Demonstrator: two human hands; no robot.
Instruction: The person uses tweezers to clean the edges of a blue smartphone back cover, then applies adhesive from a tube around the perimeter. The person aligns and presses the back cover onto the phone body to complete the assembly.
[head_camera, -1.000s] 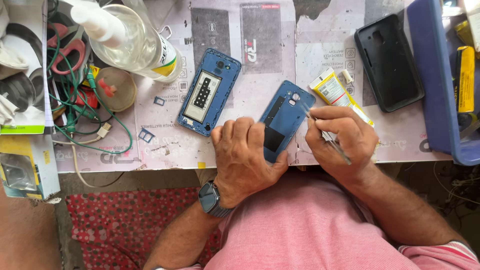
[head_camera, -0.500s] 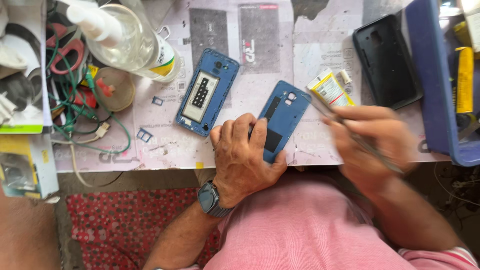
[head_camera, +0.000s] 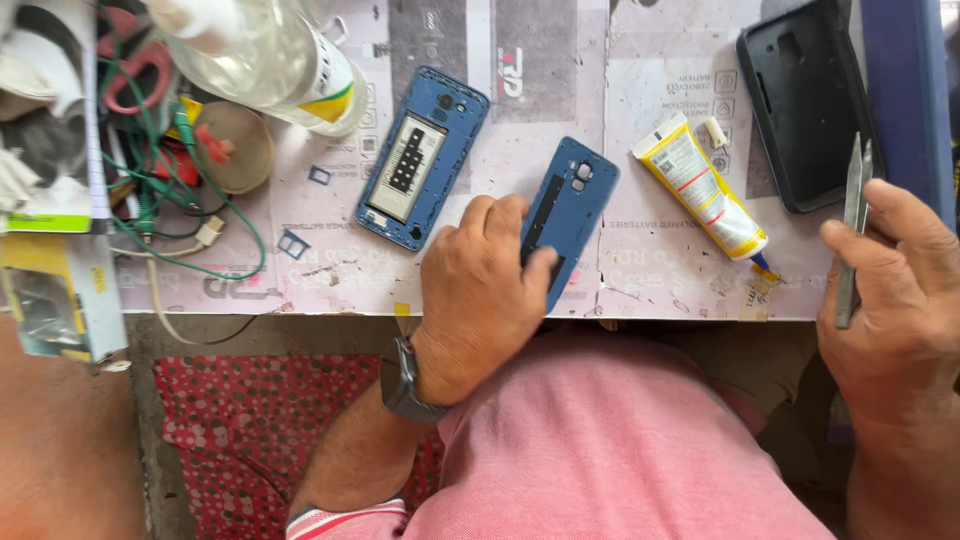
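My left hand (head_camera: 485, 285) rests on the near end of a blue phone back cover (head_camera: 570, 210) lying on the paper-covered bench, fingers curled over its edge. My right hand (head_camera: 895, 290) is off to the right, past the bench edge, gripping metal tweezers (head_camera: 853, 220) that point away from me. A yellow and white glue tube (head_camera: 705, 190) lies between the two hands, its small cap beside it. A second blue phone frame (head_camera: 420, 160) with an exposed inner plate lies left of the cover.
A black phone case (head_camera: 805, 115) sits at the back right beside a blue tray edge (head_camera: 905, 90). A clear plastic bottle (head_camera: 275, 55), green wires (head_camera: 190, 215), red scissors (head_camera: 135, 70) and small boxes crowd the left. Tiny card trays (head_camera: 293, 243) lie near the frame.
My right hand has pulled away from the blue cover to the right with the tweezers. The left hand stays on the cover. The view has come closer.
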